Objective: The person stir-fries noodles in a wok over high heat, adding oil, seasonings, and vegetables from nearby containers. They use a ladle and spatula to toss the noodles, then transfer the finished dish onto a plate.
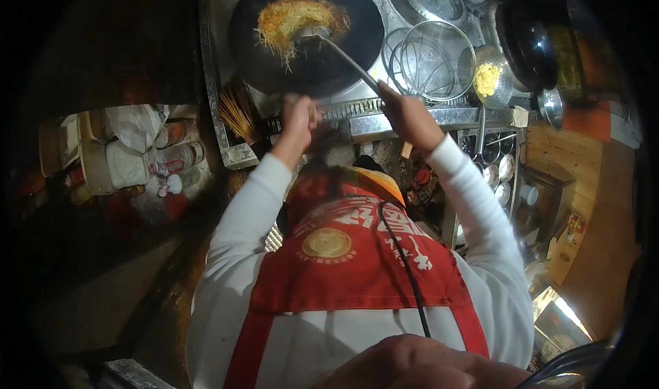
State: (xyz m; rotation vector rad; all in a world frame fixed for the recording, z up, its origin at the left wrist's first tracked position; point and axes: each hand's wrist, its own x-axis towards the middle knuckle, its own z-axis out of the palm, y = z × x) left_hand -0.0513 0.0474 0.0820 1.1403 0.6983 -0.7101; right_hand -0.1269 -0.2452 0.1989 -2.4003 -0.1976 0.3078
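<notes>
A large black wok (319, 75) sits on the metal stove in front of me. Thin golden-brown strands of food (288, 21), noodles or shreds, lie in its far half. My right hand (409, 116) grips the long metal handle of a cooking ladle (350, 54), whose head is pushed into the strands. At the near rim of the wok, my left hand (300, 121) is closed, apparently around the wok's handle. Motion blur and the fingers mostly hide what it grips.
Right of the wok lie round wire-rimmed strainers (437, 62) and a perforated skimmer (497, 82) holding yellow food. A bamboo wok brush (237, 113) stands at the stove's left corner. Seasoning containers (497, 175) sit at lower right; bottles (177, 157) and tubs stand left.
</notes>
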